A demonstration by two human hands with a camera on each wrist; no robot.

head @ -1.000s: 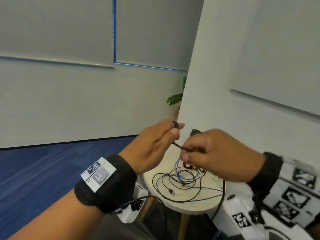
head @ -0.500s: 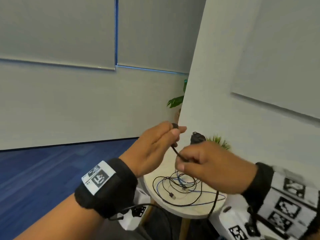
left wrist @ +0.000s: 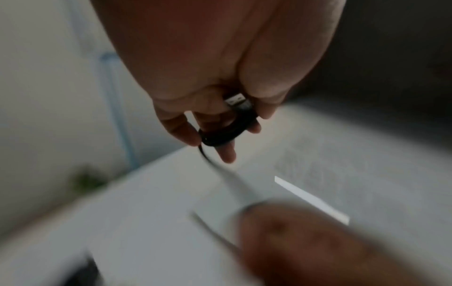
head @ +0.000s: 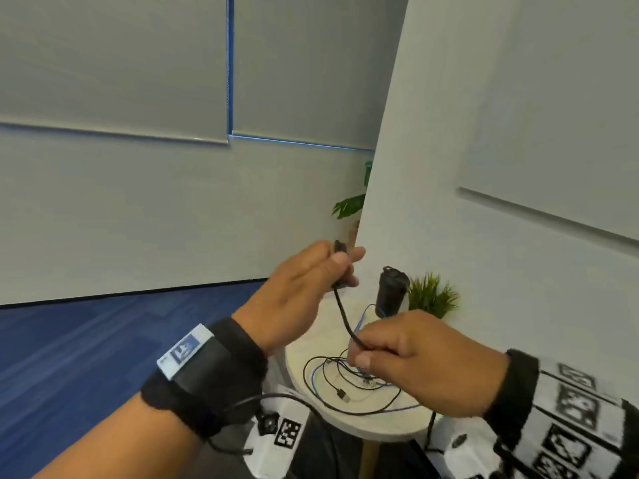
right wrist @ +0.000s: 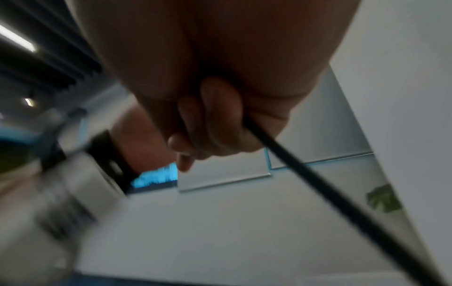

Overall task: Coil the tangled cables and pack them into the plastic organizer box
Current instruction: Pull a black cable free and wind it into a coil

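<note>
A black cable hangs between my two hands above a small round table. My left hand pinches the cable's USB plug end, with a short loop of cable wrapped round its fingers. My right hand grips the same cable lower down, just over the table. Thin black and blue cables lie tangled on the tabletop. No organizer box shows in any view.
A black cylindrical bottle and a small green plant stand at the table's far side against a white wall. Blue carpet spreads to the left. White boxes with black markers sit below the table.
My right hand has slid down and away from the left, drawing out a longer stretch of black cable between them. The left hand has stayed put with the plug end.
</note>
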